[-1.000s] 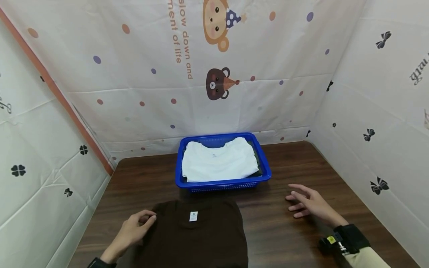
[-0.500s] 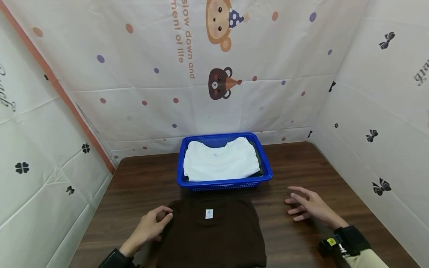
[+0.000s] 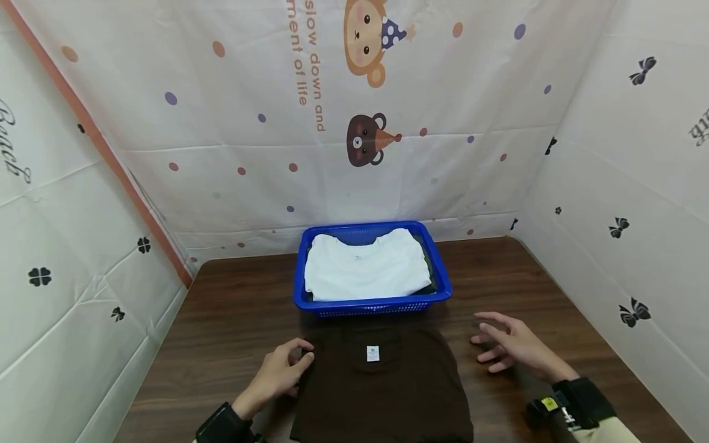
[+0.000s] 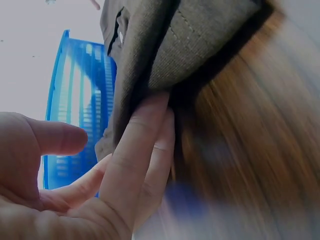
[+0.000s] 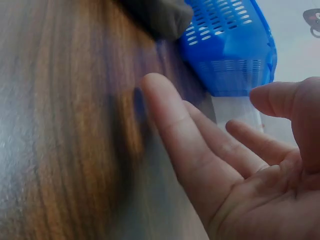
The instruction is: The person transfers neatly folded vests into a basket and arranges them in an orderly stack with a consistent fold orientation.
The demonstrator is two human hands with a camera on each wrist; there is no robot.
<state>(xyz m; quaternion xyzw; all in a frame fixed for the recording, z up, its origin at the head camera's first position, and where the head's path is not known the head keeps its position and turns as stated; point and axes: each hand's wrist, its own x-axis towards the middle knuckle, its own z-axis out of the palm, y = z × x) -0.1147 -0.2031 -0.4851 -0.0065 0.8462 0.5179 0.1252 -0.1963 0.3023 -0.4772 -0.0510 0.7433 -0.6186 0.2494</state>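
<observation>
A folded dark brown T-shirt [image 3: 382, 387] with a white neck label [image 3: 373, 353] lies on the wooden table. At its left edge is my left hand [image 3: 281, 369]. In the left wrist view, the fingers [image 4: 132, 160] press against the side of the folded shirt [image 4: 200, 45], their tips tucked at its underside, while the thumb stays apart from the cloth. To the right of the shirt, my right hand [image 3: 515, 347] hovers with spread, relaxed fingers and holds nothing. The right wrist view shows a gap between its fingers [image 5: 175, 120] and the shirt's corner [image 5: 167, 20].
Behind the shirt stands a blue plastic basket [image 3: 443, 286] holding a folded white T-shirt [image 3: 365, 267] on top of darker cloth. Printed white sheets [image 3: 238, 203] hang behind the table [image 3: 232, 307] and along both sides.
My left hand has moved right, and the brown T-shirt has slid right with it, now in front of the basket. My right hand has hardly moved.
</observation>
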